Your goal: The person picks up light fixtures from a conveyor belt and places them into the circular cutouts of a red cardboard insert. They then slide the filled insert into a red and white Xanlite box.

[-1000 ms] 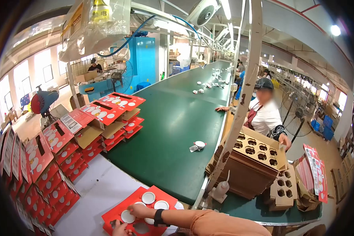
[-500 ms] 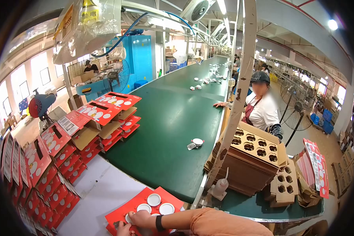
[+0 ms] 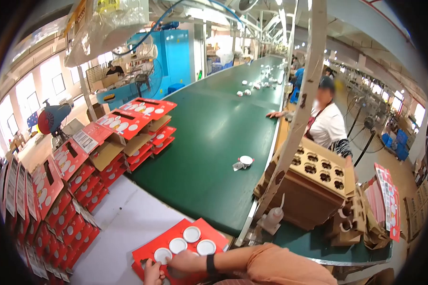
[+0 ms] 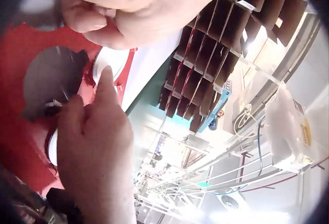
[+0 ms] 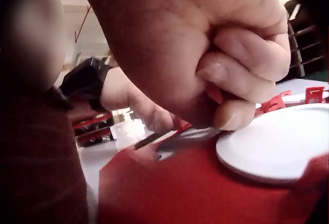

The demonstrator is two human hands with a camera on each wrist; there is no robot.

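A red card [image 3: 147,248] with round white discs [image 3: 178,245] lies on the pale tabletop. My right hand [image 3: 188,264] is over its near part, beside the leftmost disc. In the left wrist view my right hand [image 4: 97,136] rests a straight index finger on a disc [image 4: 110,62], beside a dark round opening [image 4: 54,80]. The right wrist view shows my right hand [image 5: 205,44] with its other fingers curled round a small red piece [image 5: 214,93], above a disc [image 5: 277,144]. My left hand [image 3: 153,274] grips the card's near left edge; its fingertips are partly hidden.
Stacked red cartons [image 3: 81,175] stand at left. The green conveyor [image 3: 199,142] carries a white-topped item [image 3: 246,161] and several more far off. Right of the post [image 3: 305,109] are a squeeze bottle [image 3: 274,216], a carton with a holed insert [image 3: 318,166] and a person [image 3: 329,121].
My right hand has shifted right off the leftmost disc, which shows more fully. The person across has lowered an arm beside the carton, where the smaller holed inserts now stand tilted.
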